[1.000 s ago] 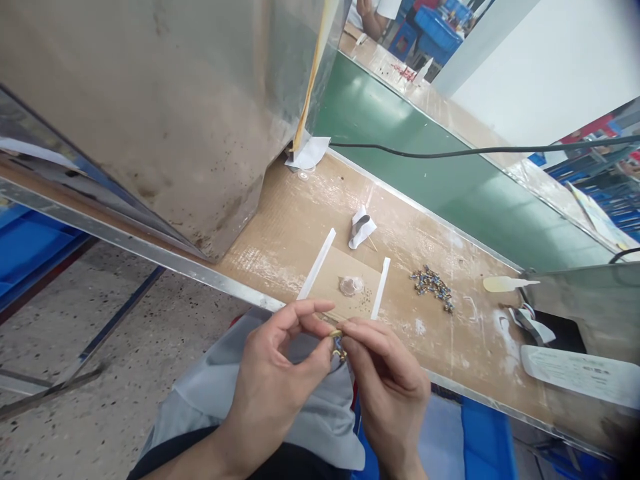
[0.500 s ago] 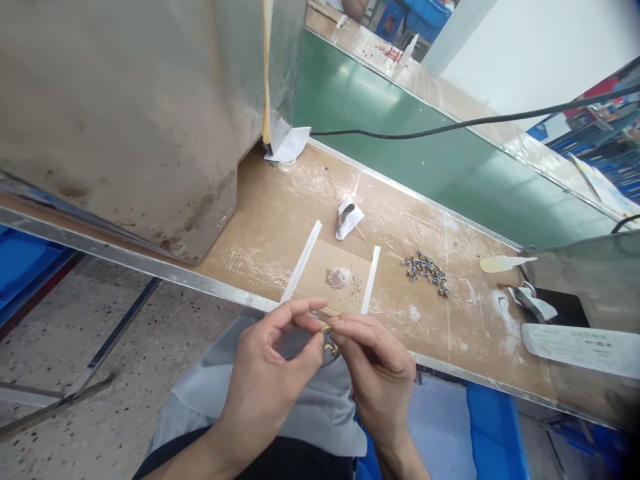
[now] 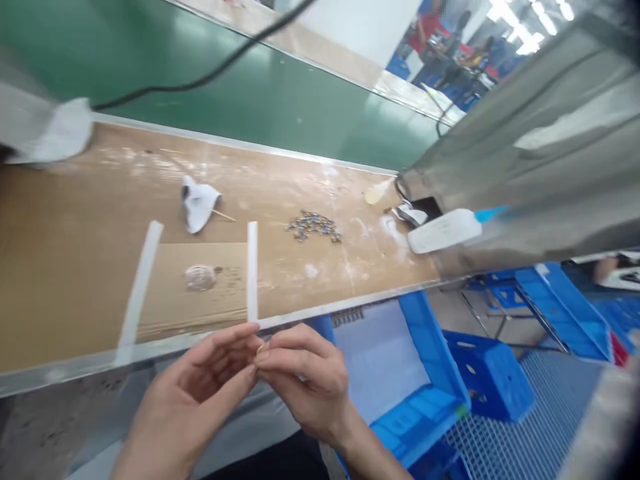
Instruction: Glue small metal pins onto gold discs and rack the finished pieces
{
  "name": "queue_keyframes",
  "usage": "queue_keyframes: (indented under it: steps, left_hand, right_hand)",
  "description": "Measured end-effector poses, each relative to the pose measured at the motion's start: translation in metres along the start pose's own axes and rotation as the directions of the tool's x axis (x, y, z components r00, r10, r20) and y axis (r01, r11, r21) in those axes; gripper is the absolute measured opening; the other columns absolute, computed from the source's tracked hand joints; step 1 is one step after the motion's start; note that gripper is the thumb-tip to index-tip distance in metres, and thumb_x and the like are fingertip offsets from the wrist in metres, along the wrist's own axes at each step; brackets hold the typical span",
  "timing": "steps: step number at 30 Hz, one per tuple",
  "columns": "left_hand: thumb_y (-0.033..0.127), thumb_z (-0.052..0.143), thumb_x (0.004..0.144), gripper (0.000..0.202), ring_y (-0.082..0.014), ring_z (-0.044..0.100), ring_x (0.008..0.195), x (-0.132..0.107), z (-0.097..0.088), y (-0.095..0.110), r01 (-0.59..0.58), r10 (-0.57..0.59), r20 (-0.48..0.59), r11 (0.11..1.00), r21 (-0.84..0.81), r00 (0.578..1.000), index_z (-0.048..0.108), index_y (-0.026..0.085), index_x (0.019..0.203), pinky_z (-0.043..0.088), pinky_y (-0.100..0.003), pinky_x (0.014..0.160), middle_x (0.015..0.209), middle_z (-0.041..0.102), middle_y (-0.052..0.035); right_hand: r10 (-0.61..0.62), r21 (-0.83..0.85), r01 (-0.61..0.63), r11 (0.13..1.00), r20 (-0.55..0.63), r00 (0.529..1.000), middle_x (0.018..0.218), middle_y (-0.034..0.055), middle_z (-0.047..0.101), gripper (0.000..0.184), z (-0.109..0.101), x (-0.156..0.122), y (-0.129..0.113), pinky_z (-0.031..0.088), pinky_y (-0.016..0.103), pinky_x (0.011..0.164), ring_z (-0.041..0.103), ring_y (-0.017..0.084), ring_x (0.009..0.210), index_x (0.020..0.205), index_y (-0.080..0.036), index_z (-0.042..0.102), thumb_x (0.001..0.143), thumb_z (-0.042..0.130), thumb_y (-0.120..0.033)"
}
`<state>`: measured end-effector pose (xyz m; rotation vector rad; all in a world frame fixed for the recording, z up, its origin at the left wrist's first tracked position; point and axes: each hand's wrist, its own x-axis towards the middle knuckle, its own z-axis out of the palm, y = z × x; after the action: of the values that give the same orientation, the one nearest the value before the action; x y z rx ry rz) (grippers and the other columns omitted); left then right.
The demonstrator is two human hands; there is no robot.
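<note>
My left hand (image 3: 200, 393) and my right hand (image 3: 307, 380) meet above my lap, at the table's front edge. At their fingertips shows a small gold-coloured piece (image 3: 261, 348), blurred and mostly covered by fingers. My right thumb and forefinger pinch it. My left hand is cupped, its thumb and fingertips closing on the same spot from the other side. Beyond the hands, a small clear crumpled-looking dish (image 3: 201, 277) rests on a cardboard sheet (image 3: 170, 313), with tiny dark bits (image 3: 229, 280) scattered beside it. A pile of small metal and blue pieces (image 3: 315, 227) lies farther right.
White tape strips (image 3: 253, 273) border the cardboard. Behind it are folded white paper (image 3: 200, 205) and a thin stick (image 3: 224, 215). A white bottle with blue tip (image 3: 445, 231) and a small yellowish bottle (image 3: 379, 192) lie right. Below the table sits a blue crate (image 3: 440, 373).
The view has swung to the right, so the table things sit farther left and the blue crate shows more. Both hands stay together at the fingertips; the blue bit seen under them is now hidden.
</note>
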<state>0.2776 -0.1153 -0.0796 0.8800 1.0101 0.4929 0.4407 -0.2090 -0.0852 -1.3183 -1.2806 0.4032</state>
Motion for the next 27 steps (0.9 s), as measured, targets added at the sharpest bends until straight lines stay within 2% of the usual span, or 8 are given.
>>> queue_keyframes:
  steps: [3, 5, 6, 7, 10, 13, 16, 27]
  left_hand:
    - [0.048, 0.107, 0.073, 0.054, -0.026, 0.086, 0.103, -0.002, 0.012, -0.005, 0.043, -0.05, 0.064, 0.994, 0.1, 0.997, 0.089, 0.033, 0.122, 0.072, -0.025, 0.089, 0.123, 0.09, -0.0046]
    - [0.054, 0.106, 0.074, 0.053, -0.0272, 0.086, 0.102, -0.002, 0.015, -0.009, 0.038, -0.052, 0.084, 0.986, 0.161, 0.995, 0.09, 0.031, 0.119, 0.071, -0.026, 0.089, 0.123, 0.09, -0.0057]
    - [0.056, 0.105, 0.074, 0.052, -0.0281, 0.086, 0.102, -0.001, 0.015, -0.01, 0.034, -0.051, 0.088, 0.982, 0.185, 0.995, 0.091, 0.03, 0.117, 0.071, -0.027, 0.088, 0.122, 0.09, -0.0063]
    - [0.058, 0.105, 0.075, 0.051, -0.0286, 0.085, 0.102, 0.0, 0.015, -0.012, 0.031, -0.049, 0.087, 0.979, 0.203, 0.995, 0.091, 0.03, 0.116, 0.071, -0.028, 0.088, 0.12, 0.09, -0.0068]
    - [0.059, 0.103, 0.076, 0.051, -0.029, 0.084, 0.103, 0.003, 0.013, -0.013, 0.029, -0.05, 0.083, 0.973, 0.229, 0.995, 0.091, 0.029, 0.115, 0.071, -0.029, 0.089, 0.118, 0.09, -0.0068]
    - [0.059, 0.102, 0.077, 0.05, -0.0291, 0.084, 0.103, 0.003, 0.012, -0.012, 0.026, -0.047, 0.081, 0.969, 0.244, 0.996, 0.091, 0.028, 0.116, 0.071, -0.03, 0.091, 0.117, 0.09, -0.0071]
    - [0.058, 0.101, 0.078, 0.048, -0.0302, 0.084, 0.103, -0.001, 0.013, -0.01, 0.022, -0.037, 0.054, 0.968, 0.249, 0.998, 0.091, 0.029, 0.114, 0.072, -0.032, 0.09, 0.117, 0.09, -0.0077]
    - [0.059, 0.101, 0.08, 0.047, -0.0308, 0.084, 0.107, -0.005, 0.005, -0.012, 0.044, -0.05, 0.022, 0.971, 0.235, 0.998, 0.091, 0.03, 0.115, 0.071, -0.033, 0.093, 0.124, 0.089, -0.0084]
  right_hand:
    - [0.235, -0.125, -0.262, 0.957, -0.198, 0.952, 0.115, 0.0035, 0.083, 0.018, -0.049, -0.039, 0.023, 0.068, 0.034, 0.093, 0.081, 0.021, 0.104, 0.122, -0.033, 0.086, 0.108, 0.08, -0.024]
    - [0.42, -0.225, -0.532, 0.816, -0.401, 0.814, 0.117, 0.0062, 0.084, 0.016, -0.093, -0.074, 0.056, 0.067, 0.038, 0.095, 0.081, 0.025, 0.106, 0.117, -0.03, 0.087, 0.108, 0.078, -0.04]
    - [0.502, -0.239, -0.662, 0.71, -0.488, 0.714, 0.118, 0.0067, 0.085, 0.027, -0.117, -0.091, 0.076, 0.067, 0.038, 0.091, 0.082, 0.025, 0.1, 0.121, -0.029, 0.086, 0.108, 0.074, -0.049]
    - [0.536, -0.235, -0.727, 0.645, -0.539, 0.649, 0.112, 0.0086, 0.086, 0.036, -0.139, -0.107, 0.098, 0.067, 0.039, 0.083, 0.082, 0.025, 0.089, 0.122, -0.025, 0.085, 0.107, 0.071, -0.054]
    - [0.596, -0.24, -0.822, 0.517, -0.588, 0.547, 0.084, 0.0076, 0.083, 0.045, -0.194, -0.142, 0.163, 0.063, 0.039, 0.072, 0.078, 0.027, 0.071, 0.113, -0.018, 0.085, 0.104, 0.071, -0.059]
    - [0.637, -0.272, -0.853, 0.447, -0.573, 0.516, 0.09, 0.0038, 0.082, 0.04, -0.219, -0.158, 0.209, 0.066, 0.039, 0.083, 0.078, 0.022, 0.079, 0.112, -0.018, 0.082, 0.107, 0.076, -0.057]
    - [0.653, -0.303, -0.857, 0.418, -0.555, 0.515, 0.108, 0.0043, 0.081, 0.037, -0.226, -0.164, 0.235, 0.067, 0.041, 0.093, 0.078, 0.02, 0.093, 0.118, -0.017, 0.078, 0.111, 0.077, -0.053]
    - [0.626, -0.362, -0.827, 0.431, -0.54, 0.563, 0.123, 0.0073, 0.079, 0.034, -0.23, -0.184, 0.259, 0.068, 0.046, 0.1, 0.078, 0.023, 0.107, 0.128, -0.018, 0.076, 0.112, 0.076, -0.049]
